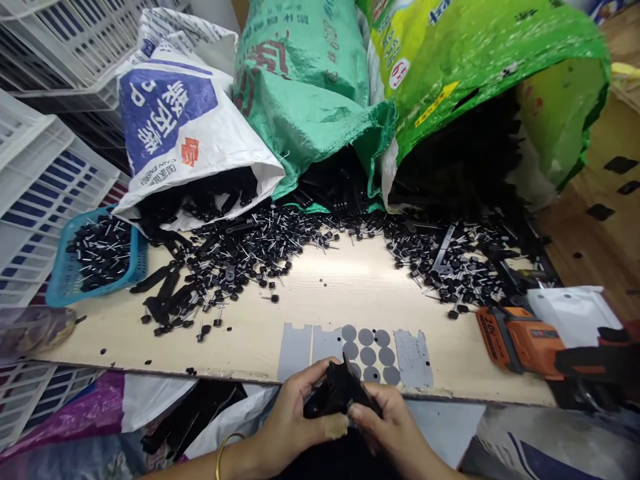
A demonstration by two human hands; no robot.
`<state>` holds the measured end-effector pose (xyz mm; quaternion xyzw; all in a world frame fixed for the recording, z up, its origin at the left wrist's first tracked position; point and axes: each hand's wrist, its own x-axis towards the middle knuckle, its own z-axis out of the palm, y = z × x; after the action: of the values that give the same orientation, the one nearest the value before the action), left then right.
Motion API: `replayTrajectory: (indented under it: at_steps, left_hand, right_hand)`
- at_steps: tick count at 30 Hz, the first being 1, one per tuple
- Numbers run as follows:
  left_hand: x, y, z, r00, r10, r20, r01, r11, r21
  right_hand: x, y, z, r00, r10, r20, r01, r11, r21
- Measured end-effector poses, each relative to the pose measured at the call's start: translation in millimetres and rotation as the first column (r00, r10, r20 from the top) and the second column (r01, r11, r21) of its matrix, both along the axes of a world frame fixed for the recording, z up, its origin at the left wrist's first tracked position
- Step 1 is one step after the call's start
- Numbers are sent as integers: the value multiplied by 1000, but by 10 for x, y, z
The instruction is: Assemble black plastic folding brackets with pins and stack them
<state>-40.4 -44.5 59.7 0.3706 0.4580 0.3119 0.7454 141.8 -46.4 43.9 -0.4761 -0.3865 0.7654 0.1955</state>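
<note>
Just off the near edge of the wooden board, both hands grip black plastic parts (340,387); their exact kind is hard to make out. My left hand (300,407) wraps round them from the left, its thumb, with a tan wrapping on it, lying across the front. From the right, my right hand (383,417) closes on the same parts, thumb pressed against them. Behind the hands, grey round stickers (367,355) and grey strips (295,350) lie on the board, partly covered by the held parts.
Black knobs with metal pins (280,240) are heaped along the board (330,287). A white sack (200,127), a green sack (310,100) and a bright green bag (480,73) spill black parts. A blue basket (135,257) stands left; an orange power tool (525,340) lies right.
</note>
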Motion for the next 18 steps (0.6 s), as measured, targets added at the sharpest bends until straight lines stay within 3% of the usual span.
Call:
replayTrajectory:
  at_steps: [4,9,12,14,16,18]
  left_hand:
    - [14,51,-25,998,-20,62,23,999,-44]
    - [164,133,-49,958,240,155,-232,970,-70]
    - [221,231,-99,949,253,189,-271,959,78]
    - [265,293,-129,947,270,174,-304,929,210]
    - [324,358,-145,958,268,101,-286,882,374]
    - [376,460,-173,968,249,-6,-202,798,568]
  right_hand:
    - [-129,-10,-26,997,-73,-28,72,997,-33]
    - [-312,74,-16,949,-280,-144,260,955,-144]
    - [-324,261,-5,929,-313,-197,321,947,10]
    - [-361,347,-55,886,-410,-219,429,902,45]
    - [-432,378,-168,826,-515,-229,536,843,39]
    - [-470,436,-313,816,-532,-227,563,821,99]
